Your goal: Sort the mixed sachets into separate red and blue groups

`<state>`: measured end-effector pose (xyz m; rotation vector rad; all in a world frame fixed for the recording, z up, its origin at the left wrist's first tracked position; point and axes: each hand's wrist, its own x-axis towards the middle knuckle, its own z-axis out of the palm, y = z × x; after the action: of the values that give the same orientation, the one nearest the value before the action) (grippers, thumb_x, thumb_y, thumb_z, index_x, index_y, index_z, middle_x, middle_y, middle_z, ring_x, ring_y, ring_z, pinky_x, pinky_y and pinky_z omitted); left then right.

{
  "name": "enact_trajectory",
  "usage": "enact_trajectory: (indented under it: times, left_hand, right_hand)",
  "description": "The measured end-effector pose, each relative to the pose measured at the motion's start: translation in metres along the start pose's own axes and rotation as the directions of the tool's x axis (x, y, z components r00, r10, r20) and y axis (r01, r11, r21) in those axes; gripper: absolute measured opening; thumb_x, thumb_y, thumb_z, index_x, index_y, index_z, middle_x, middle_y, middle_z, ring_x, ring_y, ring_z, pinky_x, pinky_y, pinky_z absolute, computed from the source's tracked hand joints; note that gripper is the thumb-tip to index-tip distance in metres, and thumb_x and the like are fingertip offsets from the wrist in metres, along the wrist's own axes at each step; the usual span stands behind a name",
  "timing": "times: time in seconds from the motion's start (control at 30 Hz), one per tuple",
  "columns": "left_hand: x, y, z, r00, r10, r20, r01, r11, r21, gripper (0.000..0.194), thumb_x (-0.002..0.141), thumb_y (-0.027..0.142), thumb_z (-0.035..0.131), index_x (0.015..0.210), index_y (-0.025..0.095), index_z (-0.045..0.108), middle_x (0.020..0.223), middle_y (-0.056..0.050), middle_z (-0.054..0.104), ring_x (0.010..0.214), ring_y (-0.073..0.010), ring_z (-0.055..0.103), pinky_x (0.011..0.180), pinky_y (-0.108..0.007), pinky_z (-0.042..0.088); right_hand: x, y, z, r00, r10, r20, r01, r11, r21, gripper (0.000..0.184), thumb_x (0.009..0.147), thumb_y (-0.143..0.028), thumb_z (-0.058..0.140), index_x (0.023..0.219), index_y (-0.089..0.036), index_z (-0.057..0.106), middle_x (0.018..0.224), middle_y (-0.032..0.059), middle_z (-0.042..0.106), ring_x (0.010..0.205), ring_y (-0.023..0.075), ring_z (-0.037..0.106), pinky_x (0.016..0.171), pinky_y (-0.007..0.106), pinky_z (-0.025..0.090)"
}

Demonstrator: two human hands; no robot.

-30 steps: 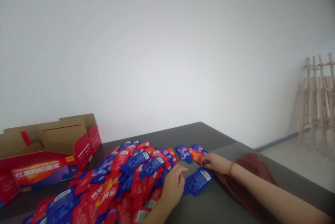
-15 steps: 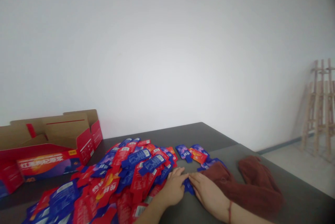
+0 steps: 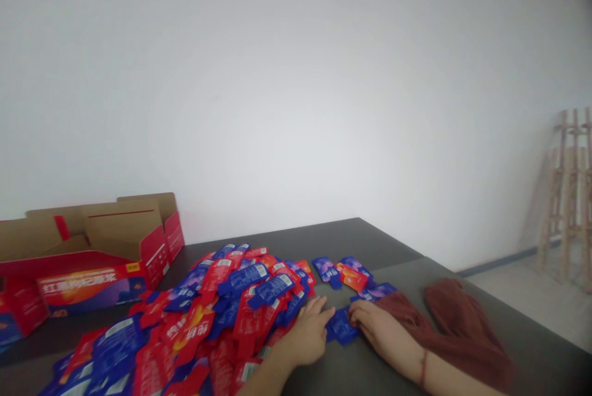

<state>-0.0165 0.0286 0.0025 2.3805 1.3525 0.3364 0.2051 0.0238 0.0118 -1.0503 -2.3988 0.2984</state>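
Note:
A blue sachet [image 3: 343, 325] lies flat on the dark table between my hands. My right hand [image 3: 380, 329], with a thin red cord at the wrist, has its fingers curled together over the right edge of that sachet. The left edge is by the fingertips of my left hand [image 3: 309, 329], which rests palm down with fingers spread beside the pile. That pile of red and blue sachets [image 3: 226, 306] spreads to the left. Just beyond my right hand are a few more sachets, among them an orange-red one [image 3: 352, 277] and a purple-blue one [image 3: 325, 270].
At the left stands an open red cardboard box [image 3: 87, 288] with brown inner flaps. Brown cloth [image 3: 456, 337] lies on the dark table [image 3: 319, 237] at the right, behind my right forearm. Wooden easel-like frames [image 3: 567, 198] lean by the white wall [image 3: 296, 106].
My right hand has moved right, away from my left hand, and its fingers have curled. More of the blue sachet between the hands now shows. My left hand has barely moved.

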Motion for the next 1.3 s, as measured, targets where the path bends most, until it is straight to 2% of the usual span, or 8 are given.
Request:
enact_trajectory:
  times: [0.17, 0.33, 0.47, 0.57, 0.8, 1.03, 1.13, 1.3]
  left_hand:
    - [0.000, -0.001, -0.002, 1.000, 0.008, 0.015, -0.008, 1.000, -0.022, 0.063, 0.078, 0.016, 0.042, 0.141, 0.021, 0.038, 0.154, -0.008, 0.018, 0.141, -0.0253, 0.016, 0.113, -0.044, 0.016]
    - [-0.001, -0.003, -0.004, 0.999, 0.012, 0.039, -0.011, 1.000, -0.025, 0.066, 0.076, 0.018, 0.044, 0.142, 0.023, 0.037, 0.155, -0.006, 0.016, 0.141, -0.0269, 0.015, 0.113, -0.045, 0.016]
    - [0.002, -0.007, 0.000, 0.999, 0.010, 0.041, -0.009, 0.999, -0.035, 0.069, 0.074, 0.017, 0.045, 0.142, 0.026, 0.037, 0.155, -0.003, 0.015, 0.141, -0.0275, 0.015, 0.113, -0.046, 0.017]
    - [0.004, -0.008, 0.002, 0.999, 0.009, 0.038, -0.008, 1.000, -0.029, 0.070, 0.073, 0.015, 0.045, 0.141, 0.026, 0.038, 0.155, -0.003, 0.016, 0.140, -0.0278, 0.015, 0.113, -0.047, 0.017]
    - [0.001, -0.007, 0.003, 1.000, 0.004, 0.020, -0.004, 1.000, -0.026, 0.068, 0.076, 0.014, 0.040, 0.143, 0.024, 0.036, 0.154, -0.003, 0.019, 0.141, -0.0249, 0.014, 0.113, -0.045, 0.016]
    - [-0.001, -0.003, -0.002, 0.999, 0.019, 0.043, -0.020, 1.000, 0.006, 0.067, 0.076, 0.014, 0.042, 0.143, 0.021, 0.035, 0.154, -0.006, 0.018, 0.141, -0.0271, 0.015, 0.114, -0.047, 0.016]
    - [0.000, -0.004, -0.002, 0.998, 0.022, 0.052, -0.022, 1.000, 0.013, 0.067, 0.076, 0.013, 0.042, 0.143, 0.021, 0.035, 0.154, -0.007, 0.019, 0.140, -0.0269, 0.016, 0.114, -0.046, 0.016]
    - [0.001, -0.005, -0.001, 0.999, 0.008, 0.042, -0.007, 1.000, -0.004, 0.067, 0.076, 0.014, 0.042, 0.142, 0.022, 0.038, 0.154, -0.005, 0.019, 0.141, -0.0265, 0.015, 0.114, -0.046, 0.016]
  right_hand:
    - [0.024, -0.026, 0.035, 0.998, -0.056, -0.002, 0.056, 0.998, -0.013, 0.032, 0.089, -0.011, 0.034, 0.085, -0.017, 0.065, 0.090, 0.0079, 0.065, 0.085, 0.0192, 0.060, 0.080, 0.031, 0.049]
    - [0.009, -0.030, 0.023, 0.981, -0.184, 0.058, 0.184, 0.983, -0.006, 0.031, 0.092, -0.016, 0.038, 0.102, -0.020, 0.067, 0.105, 0.0063, 0.067, 0.100, 0.0184, 0.060, 0.091, 0.030, 0.045]
    - [-0.004, -0.001, 0.003, 0.998, -0.052, -0.047, 0.042, 0.980, -0.195, 0.031, 0.090, -0.017, 0.043, 0.112, -0.018, 0.065, 0.115, 0.0104, 0.064, 0.107, 0.0232, 0.057, 0.098, 0.038, 0.042]
    - [-0.001, 0.010, 0.005, 0.994, 0.054, -0.091, -0.077, 0.960, -0.270, 0.030, 0.089, -0.013, 0.043, 0.108, -0.013, 0.066, 0.110, 0.0133, 0.065, 0.103, 0.0246, 0.058, 0.096, 0.040, 0.044]
    - [0.018, -0.023, 0.029, 1.000, -0.005, -0.006, 0.003, 0.979, -0.203, 0.030, 0.090, -0.011, 0.038, 0.098, -0.014, 0.066, 0.098, 0.0111, 0.064, 0.093, 0.0228, 0.058, 0.086, 0.036, 0.048]
    - [-0.015, -0.022, -0.017, 0.971, -0.204, 0.121, 0.195, 0.977, 0.085, 0.032, 0.093, -0.016, 0.037, 0.111, -0.020, 0.062, 0.111, 0.0075, 0.062, 0.102, 0.0171, 0.056, 0.091, 0.028, 0.046]
    - [-0.023, -0.002, -0.021, 0.990, -0.127, 0.058, 0.124, 0.991, 0.055, 0.034, 0.095, -0.021, 0.035, 0.120, -0.020, 0.059, 0.120, 0.0093, 0.060, 0.109, 0.0178, 0.055, 0.097, 0.031, 0.044]
    - [-0.002, 0.025, 0.004, 0.994, 0.081, -0.073, -0.085, 0.995, -0.049, 0.033, 0.093, -0.020, 0.038, 0.114, -0.014, 0.063, 0.115, 0.0134, 0.062, 0.108, 0.0224, 0.057, 0.099, 0.038, 0.044]
